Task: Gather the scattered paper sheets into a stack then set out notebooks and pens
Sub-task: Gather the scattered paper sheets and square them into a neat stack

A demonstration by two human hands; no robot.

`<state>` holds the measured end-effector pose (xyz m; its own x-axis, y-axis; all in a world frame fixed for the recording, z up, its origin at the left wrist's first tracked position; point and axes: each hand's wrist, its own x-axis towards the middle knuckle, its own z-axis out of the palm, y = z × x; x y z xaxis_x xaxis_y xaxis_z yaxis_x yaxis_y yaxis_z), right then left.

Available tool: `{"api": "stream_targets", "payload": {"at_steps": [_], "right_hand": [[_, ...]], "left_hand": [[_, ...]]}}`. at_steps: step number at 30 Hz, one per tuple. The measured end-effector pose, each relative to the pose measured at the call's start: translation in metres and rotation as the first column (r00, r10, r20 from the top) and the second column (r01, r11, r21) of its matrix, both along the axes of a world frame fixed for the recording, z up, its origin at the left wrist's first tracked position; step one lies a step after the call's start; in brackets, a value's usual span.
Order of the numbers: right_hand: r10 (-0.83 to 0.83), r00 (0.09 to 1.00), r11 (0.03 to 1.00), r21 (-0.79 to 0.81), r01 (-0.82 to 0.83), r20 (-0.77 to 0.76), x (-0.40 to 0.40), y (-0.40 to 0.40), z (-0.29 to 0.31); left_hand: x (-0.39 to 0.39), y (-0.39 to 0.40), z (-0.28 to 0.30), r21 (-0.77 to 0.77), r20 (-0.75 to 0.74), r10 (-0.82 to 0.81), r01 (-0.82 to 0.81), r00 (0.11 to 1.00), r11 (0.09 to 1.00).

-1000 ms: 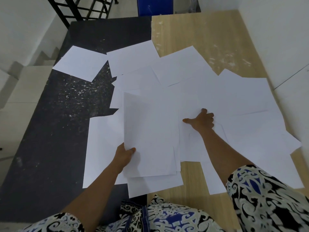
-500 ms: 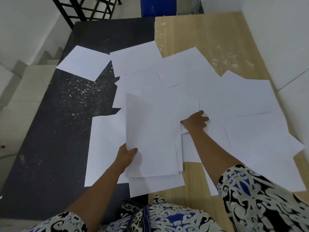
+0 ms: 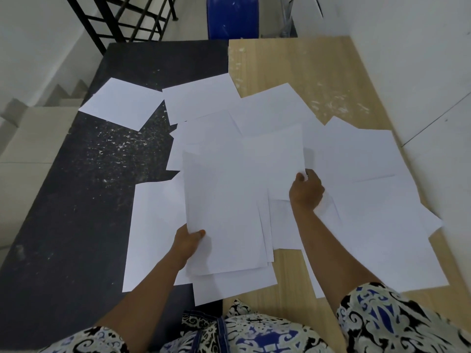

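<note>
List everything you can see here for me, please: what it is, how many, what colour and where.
Paper sheets: many, overlapping so uncountable, white, scattered across both tabletops.
Gathered sheets: a few, white, near the middle.
Lone sheet: one, white, far left on the dark top.
Dark tabletop: one, black speckled, left.
Wooden tabletop: one, light wood, right.
Railing: one, black, top left.
Blue object: one, beyond the tables.
Left hand: grips the gathered sheets' near left edge.
Right hand: pinches a sheet's corner.
</note>
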<state>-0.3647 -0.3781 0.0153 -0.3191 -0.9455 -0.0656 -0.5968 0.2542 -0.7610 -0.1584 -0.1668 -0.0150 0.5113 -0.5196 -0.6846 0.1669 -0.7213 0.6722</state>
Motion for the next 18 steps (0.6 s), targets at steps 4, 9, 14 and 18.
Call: {"api": "stream_targets", "payload": {"at_steps": [4,9,14,18], "right_hand": [[0.233,0.972,0.87,-0.442,-0.217,-0.019,0.008,0.018,0.019],[0.652,0.743,0.625,-0.449,-0.639,-0.15,0.018,0.065,0.0],[0.78,0.527,0.476,-0.225,-0.85,-0.338,0.01,0.114,-0.03],[0.795,0.347,0.337,-0.113,-0.935,-0.498,0.001,0.142,-0.039]], "left_hand": [[-0.002,0.005,0.001,-0.042,-0.039,0.053,-0.054,0.998,0.998],[-0.002,0.011,0.005,-0.077,-0.14,0.178,-0.189,0.974,0.979],[0.02,0.02,-0.001,-0.068,-0.517,0.312,-0.402,0.797,0.913],[0.024,0.026,0.012,-0.075,-0.491,0.24,-0.315,0.837,0.946]]}}
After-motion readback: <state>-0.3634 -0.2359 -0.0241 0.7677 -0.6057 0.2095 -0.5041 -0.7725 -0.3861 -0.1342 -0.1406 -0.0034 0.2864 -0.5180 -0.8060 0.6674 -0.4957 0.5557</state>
